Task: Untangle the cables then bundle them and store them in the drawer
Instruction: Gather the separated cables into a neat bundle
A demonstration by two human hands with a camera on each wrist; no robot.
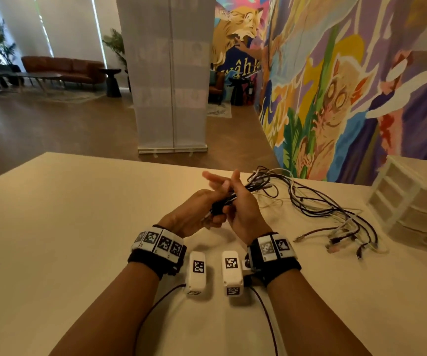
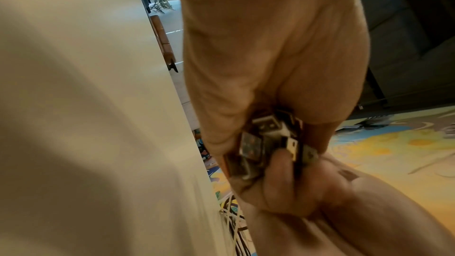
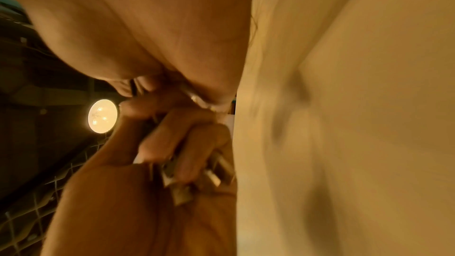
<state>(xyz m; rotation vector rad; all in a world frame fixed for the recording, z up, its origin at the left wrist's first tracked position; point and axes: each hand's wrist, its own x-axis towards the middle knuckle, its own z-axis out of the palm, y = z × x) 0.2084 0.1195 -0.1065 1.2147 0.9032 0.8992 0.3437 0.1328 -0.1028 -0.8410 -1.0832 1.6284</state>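
Observation:
Several black and white cables [image 1: 309, 201] trail across the pale table [image 1: 79, 227], from my hands toward the right. Their far plug ends [image 1: 335, 242] lie loose near the drawer unit. My left hand [image 1: 197, 209] has fingers curled round a cluster of USB-type connectors [image 2: 268, 143], seen too in the right wrist view as connectors [image 3: 197, 172]. Right beside it, my right hand [image 1: 243, 209] grips the gathered strands just past the plugs, with some fingers sticking out above. Both hands hover a little above the table's middle.
A white plastic drawer unit [image 1: 410, 201] stands at the table's right edge, its drawers looking closed. A painted mural wall [image 1: 335, 86] runs behind it. A roll-up banner [image 1: 171, 73] stands on the floor beyond the table's far edge.

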